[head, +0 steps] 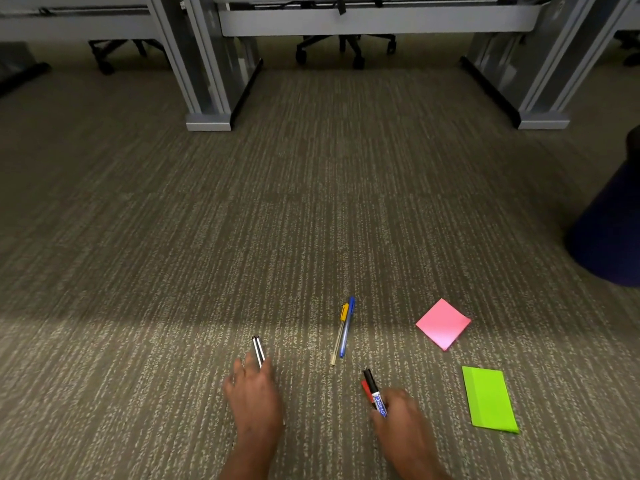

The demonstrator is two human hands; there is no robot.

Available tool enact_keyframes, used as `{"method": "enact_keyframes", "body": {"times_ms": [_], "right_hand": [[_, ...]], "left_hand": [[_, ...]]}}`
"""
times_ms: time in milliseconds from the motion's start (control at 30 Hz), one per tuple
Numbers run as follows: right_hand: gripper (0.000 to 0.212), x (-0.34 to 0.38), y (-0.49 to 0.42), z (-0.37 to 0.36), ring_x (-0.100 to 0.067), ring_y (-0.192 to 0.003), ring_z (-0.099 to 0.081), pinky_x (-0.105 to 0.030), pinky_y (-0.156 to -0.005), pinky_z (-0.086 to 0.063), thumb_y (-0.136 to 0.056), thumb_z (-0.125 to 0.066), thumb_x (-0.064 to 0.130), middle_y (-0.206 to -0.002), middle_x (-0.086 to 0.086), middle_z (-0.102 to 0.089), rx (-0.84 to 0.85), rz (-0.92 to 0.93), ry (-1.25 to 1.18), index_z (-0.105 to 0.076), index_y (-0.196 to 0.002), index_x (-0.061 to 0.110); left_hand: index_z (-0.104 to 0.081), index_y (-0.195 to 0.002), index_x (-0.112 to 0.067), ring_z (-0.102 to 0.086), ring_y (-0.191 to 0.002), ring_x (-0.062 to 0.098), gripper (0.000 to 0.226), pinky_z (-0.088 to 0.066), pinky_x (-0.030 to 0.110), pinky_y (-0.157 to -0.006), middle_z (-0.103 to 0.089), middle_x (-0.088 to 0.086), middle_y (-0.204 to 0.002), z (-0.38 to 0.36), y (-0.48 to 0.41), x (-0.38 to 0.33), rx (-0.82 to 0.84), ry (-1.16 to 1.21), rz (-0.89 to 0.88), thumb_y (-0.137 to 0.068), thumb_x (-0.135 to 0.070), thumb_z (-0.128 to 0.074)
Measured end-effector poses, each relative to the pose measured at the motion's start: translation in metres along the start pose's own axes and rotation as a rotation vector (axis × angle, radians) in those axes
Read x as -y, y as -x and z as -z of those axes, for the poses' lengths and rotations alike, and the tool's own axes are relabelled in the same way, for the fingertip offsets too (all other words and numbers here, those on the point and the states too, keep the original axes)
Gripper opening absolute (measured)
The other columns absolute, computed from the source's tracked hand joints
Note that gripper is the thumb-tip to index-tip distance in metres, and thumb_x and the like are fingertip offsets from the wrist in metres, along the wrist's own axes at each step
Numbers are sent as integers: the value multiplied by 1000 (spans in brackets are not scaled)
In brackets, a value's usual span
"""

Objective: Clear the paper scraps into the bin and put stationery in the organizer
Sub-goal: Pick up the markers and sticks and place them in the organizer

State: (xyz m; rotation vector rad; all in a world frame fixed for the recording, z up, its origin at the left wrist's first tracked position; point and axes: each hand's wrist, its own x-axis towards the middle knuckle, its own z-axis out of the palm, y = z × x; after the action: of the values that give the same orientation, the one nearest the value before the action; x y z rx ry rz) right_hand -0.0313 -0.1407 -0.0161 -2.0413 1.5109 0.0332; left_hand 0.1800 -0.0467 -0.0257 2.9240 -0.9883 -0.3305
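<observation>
Black-and-white pens (258, 351): pair side by side on carpet floor, near ends under left hand (254, 393) fingers. Blue pen (347, 327) and yellow-capped clear pen (340, 333): lying together, touching, caps pointing away, centre of floor. Black-capped marker (374, 393) and red marker (366, 389): held together in right hand (401, 420), caps pointing away. Pink sticky pad (443, 323): flat, rotated diamond-wise, right of pens. Green paper (489, 399): folded, flat, just nearer than pink pad.

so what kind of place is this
Most likely an office, seen at floor level. Striped carpet covers the floor, grey desk legs stand at the back, and the wheeled base of an office chair shows under one desk.
</observation>
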Motion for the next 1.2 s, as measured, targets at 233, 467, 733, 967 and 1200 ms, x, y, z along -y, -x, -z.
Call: {"method": "enact_keyframes", "body": {"times_ms": [233, 467, 733, 967, 1200], "right_hand": [[16, 0, -2, 2, -23, -98, -66, -32, -75, -46, -87, -61, 28, -104, -2, -68, 19, -63, 46, -66, -98, 19], [15, 4, -3, 7, -24, -100, -66, -33, -80, -49, -88, -59, 29, -106, -4, -68, 54, -76, 65, -65, -97, 19], [18, 12, -1, 14, -24, -99, -67, -30, -75, -48, -88, -58, 26, -106, -5, -70, 86, -112, 71, -65, -100, 15], [10, 19, 3, 19, -18, -67, -55, -22, -49, -33, -89, -60, 26, -75, 3, -58, 60, -151, -31, -55, -84, 19], [14, 26, 0, 24, -13, -65, -53, -24, -55, -38, -92, -57, 30, -78, 5, -57, 0, -134, -113, -61, -100, 19]], "left_hand": [[-74, -114, -29, -46, -139, 36, 58, -26, 54, -113, -56, 14, -144, -17, -13, 24, -22, -141, -239, -60, -14, -92], [-75, -101, -31, -37, -144, 39, 25, 7, 54, -122, -52, 13, -148, -8, -20, 29, -19, -209, -274, -78, -22, -80], [-54, -137, -22, -41, -142, 27, 44, -11, 59, -121, -52, 4, -148, 2, -5, 19, 15, -199, -267, -94, -14, -60], [-52, -131, -18, -59, -110, 13, 34, -40, 39, -109, -65, -2, -126, 4, -3, 17, 106, 10, -146, -98, -13, -53], [-69, -104, -13, -59, -77, 7, 15, -53, 19, -75, -69, 1, -98, 6, 1, 15, 94, 203, -30, -96, -7, -58]]}}
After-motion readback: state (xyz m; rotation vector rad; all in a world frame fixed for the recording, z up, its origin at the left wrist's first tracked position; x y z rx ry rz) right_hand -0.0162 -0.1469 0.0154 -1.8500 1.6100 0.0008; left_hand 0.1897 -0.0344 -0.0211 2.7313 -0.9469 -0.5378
